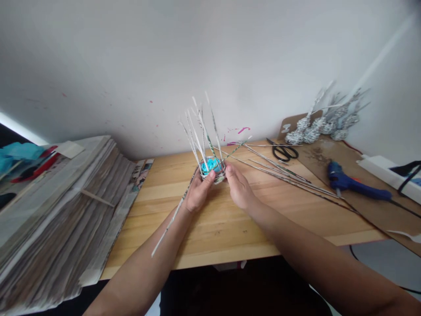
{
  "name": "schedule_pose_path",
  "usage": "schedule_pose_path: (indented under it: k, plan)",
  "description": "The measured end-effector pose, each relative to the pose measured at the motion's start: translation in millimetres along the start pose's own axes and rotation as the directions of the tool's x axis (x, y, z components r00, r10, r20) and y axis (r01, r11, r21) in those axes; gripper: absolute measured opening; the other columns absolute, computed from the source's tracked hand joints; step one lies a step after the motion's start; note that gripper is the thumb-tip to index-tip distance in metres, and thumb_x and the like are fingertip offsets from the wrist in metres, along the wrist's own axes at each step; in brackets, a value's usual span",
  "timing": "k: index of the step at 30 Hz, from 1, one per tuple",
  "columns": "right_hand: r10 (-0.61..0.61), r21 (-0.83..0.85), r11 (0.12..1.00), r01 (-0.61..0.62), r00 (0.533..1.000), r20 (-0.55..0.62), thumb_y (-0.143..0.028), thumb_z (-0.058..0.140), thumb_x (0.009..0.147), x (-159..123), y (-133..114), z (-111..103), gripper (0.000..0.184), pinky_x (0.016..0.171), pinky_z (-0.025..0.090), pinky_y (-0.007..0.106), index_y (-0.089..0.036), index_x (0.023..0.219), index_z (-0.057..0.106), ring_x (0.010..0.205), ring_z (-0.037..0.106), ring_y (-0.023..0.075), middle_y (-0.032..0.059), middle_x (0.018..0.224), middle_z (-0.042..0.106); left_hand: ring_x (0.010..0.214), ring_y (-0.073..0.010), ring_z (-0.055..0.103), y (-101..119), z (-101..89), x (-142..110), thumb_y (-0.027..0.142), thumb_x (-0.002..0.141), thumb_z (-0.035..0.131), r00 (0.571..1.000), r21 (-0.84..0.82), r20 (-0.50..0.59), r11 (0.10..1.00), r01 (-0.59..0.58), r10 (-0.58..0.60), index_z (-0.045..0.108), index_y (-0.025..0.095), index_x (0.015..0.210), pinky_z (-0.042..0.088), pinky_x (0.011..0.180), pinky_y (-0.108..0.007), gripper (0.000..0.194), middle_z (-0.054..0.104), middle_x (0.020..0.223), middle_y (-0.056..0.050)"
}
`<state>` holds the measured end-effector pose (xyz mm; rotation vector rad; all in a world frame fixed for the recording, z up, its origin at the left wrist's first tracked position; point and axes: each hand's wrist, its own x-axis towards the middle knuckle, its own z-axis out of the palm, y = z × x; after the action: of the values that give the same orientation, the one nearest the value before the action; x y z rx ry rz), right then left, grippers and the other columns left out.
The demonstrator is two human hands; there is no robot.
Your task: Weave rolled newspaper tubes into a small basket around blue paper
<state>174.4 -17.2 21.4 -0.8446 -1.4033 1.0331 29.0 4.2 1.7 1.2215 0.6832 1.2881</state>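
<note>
A small woven basket (213, 172) of rolled newspaper sticks sits between my hands on the wooden table (204, 228), with a blue lump inside it. Several thin paper spokes (200, 127) rise from its rim. My left hand (197, 195) grips the basket's left side, fingers curled round it. My right hand (238, 186) presses against the right side with fingers closed on the weave. One long paper stick (171, 219) trails down over my left wrist.
A tall stack of newspapers (55, 210) fills the left. Loose paper sticks (289, 175) lie to the right, with black scissors (284, 151), a blue glue gun (353, 184) on cardboard, finished woven pieces (322, 125) by the wall and a white power strip (388, 173).
</note>
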Motion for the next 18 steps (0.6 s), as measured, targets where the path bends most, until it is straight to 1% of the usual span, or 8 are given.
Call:
schedule_pose_path:
  k: [2,5,7,9,12,14,16,18]
  plan:
    - [0.018,0.028,0.999,-0.019,0.999,0.029,-0.063,0.043,0.101,0.1,-1.6,0.3,0.05,0.101,0.047,0.039,-0.023,0.119,0.067,0.111,0.064,0.0244,0.0067,0.118,0.071,0.115,-0.0266,0.068,1.1,3.5,-0.5,0.052,0.084,0.076,1.0,-0.078,-0.021,0.997,0.015,-0.016,0.065,0.019,0.121,0.048,0.108,-0.041,0.05,0.073,0.122,-0.009]
    - [0.057,0.06,0.996,-0.059,0.998,0.023,-0.064,0.05,0.097,0.2,-2.8,0.7,0.047,0.099,0.047,0.039,-0.022,0.109,0.069,0.108,0.064,0.0244,0.0064,0.113,0.072,0.116,-0.0283,0.069,3.3,9.3,-0.4,0.058,0.082,0.075,0.998,-0.162,-0.03,0.986,0.042,-0.047,0.068,0.019,0.114,0.05,0.106,-0.041,0.052,0.075,0.117,-0.009]
    - [0.128,0.123,0.984,-0.129,0.992,0.011,-0.066,0.055,0.094,0.9,-1.0,1.0,0.046,0.096,0.048,0.039,-0.022,0.103,0.068,0.105,0.065,0.0245,0.0056,0.107,0.073,0.116,-0.0289,0.069,5.2,11.8,-0.4,0.057,0.082,0.075,0.997,-0.178,-0.027,0.981,0.072,-0.078,0.068,0.018,0.111,0.051,0.105,-0.042,0.049,0.076,0.114,-0.009]
    - [0.23,0.239,0.945,-0.222,0.973,-0.004,-0.064,0.063,0.088,2.5,2.4,1.5,0.042,0.092,0.05,0.038,-0.023,0.098,0.067,0.101,0.065,0.0241,0.004,0.098,0.073,0.115,-0.0291,0.069,6.3,12.5,-1.1,0.049,0.081,0.078,0.994,-0.182,-0.025,0.978,0.104,-0.11,0.067,0.017,0.113,0.051,0.105,-0.042,0.047,0.075,0.114,-0.01]
    - [0.37,0.43,0.841,-0.328,0.929,-0.015,-0.046,0.073,0.077,6.0,6.8,1.9,0.028,0.083,0.052,0.036,-0.023,0.09,0.065,0.088,0.065,0.0221,0.0007,0.085,0.07,0.113,-0.0287,0.069,4.3,9.4,-2.9,0.039,0.077,0.081,0.991,-0.158,-0.02,0.98,0.125,-0.129,0.063,0.018,0.122,0.052,0.103,-0.043,0.052,0.074,0.119,-0.01]
    - [0.422,0.496,0.789,-0.361,0.907,-0.011,-0.032,0.071,0.069,8.2,7.4,1.3,0.018,0.076,0.051,0.035,-0.023,0.081,0.063,0.079,0.063,0.02,-0.0013,0.076,0.066,0.112,-0.0281,0.068,0.7,5.1,-3.9,0.035,0.075,0.082,0.992,-0.109,-0.011,0.987,0.121,-0.123,0.062,0.019,0.125,0.052,0.103,-0.044,0.056,0.073,0.12,-0.009]
    - [0.442,0.508,0.775,-0.376,0.897,-0.011,-0.025,0.065,0.063,9.8,6.4,-0.1,0.013,0.072,0.05,0.034,-0.023,0.074,0.059,0.073,0.059,0.0185,-0.0024,0.07,0.062,0.113,-0.0278,0.068,-3.6,0.1,-4.5,0.033,0.076,0.081,0.993,-0.05,0.011,0.992,0.115,-0.114,0.062,0.019,0.127,0.051,0.104,-0.044,0.056,0.073,0.121,-0.009]
    - [0.439,0.495,0.783,-0.377,0.899,-0.009,-0.022,0.061,0.059,10.8,4.6,-2.0,0.013,0.07,0.05,0.034,-0.023,0.071,0.057,0.071,0.057,0.0185,-0.0019,0.068,0.061,0.115,-0.0279,0.066,-7.2,-4.2,-4.6,0.033,0.078,0.08,0.994,-0.005,0.039,0.994,0.106,-0.106,0.062,0.02,0.128,0.049,0.106,-0.044,0.055,0.072,0.122,-0.008]
